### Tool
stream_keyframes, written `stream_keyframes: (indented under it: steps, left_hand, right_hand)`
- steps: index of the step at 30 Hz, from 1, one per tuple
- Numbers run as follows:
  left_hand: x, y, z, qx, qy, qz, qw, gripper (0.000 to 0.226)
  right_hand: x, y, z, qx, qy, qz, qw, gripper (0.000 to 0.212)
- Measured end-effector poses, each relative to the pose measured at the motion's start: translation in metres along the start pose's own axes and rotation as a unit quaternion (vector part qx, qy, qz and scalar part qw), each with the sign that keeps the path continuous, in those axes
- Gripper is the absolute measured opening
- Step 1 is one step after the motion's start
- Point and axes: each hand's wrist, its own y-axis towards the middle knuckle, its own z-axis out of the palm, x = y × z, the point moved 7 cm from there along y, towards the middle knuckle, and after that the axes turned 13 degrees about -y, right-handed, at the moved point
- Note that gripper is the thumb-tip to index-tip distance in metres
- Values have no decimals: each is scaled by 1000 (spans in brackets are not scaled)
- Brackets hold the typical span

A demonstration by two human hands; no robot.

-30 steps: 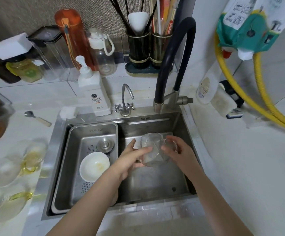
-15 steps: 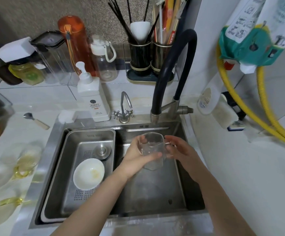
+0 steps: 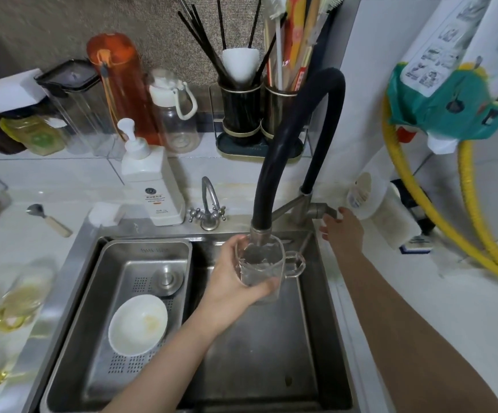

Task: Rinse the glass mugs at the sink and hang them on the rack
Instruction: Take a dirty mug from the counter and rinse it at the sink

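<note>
Left hand [image 3: 236, 281] grips a clear glass mug [image 3: 261, 265] under the black faucet spout [image 3: 260, 234]; right hand [image 3: 343, 231], fingers extended, touches the metal faucet lever [image 3: 320, 210].

The left hand [image 3: 236, 281] reaches in from seven o'clock, fingers and thumb curled in a firm grip. The right hand [image 3: 343, 231] stretches toward one o'clock, fingers extended, forearm straight.

The clear glass mug [image 3: 259, 263] stands upright in the grip of my left hand [image 3: 236, 281] over the sink [image 3: 271, 353], its mouth right under the black tap's spout [image 3: 260, 234], handle pointing away toward my right hand [image 3: 343, 231].
</note>
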Motion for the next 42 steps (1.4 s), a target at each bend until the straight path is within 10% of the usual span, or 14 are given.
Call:
stream_keyframes:
  steps: [20,36,42]
  left_hand:
    - [10,1,-4,9,22,-12,1000,77]
    - [14,11,-27,176,3,-72,982,78]
    - [11,11,-46,82,52,-4,995,72]
  right_hand:
    - [-11,6,2,0,74,38,997,24]
    - [9,-176,12,235,93,-93,963,23]
    - [10,-191,28,201,83,-98,971,19]
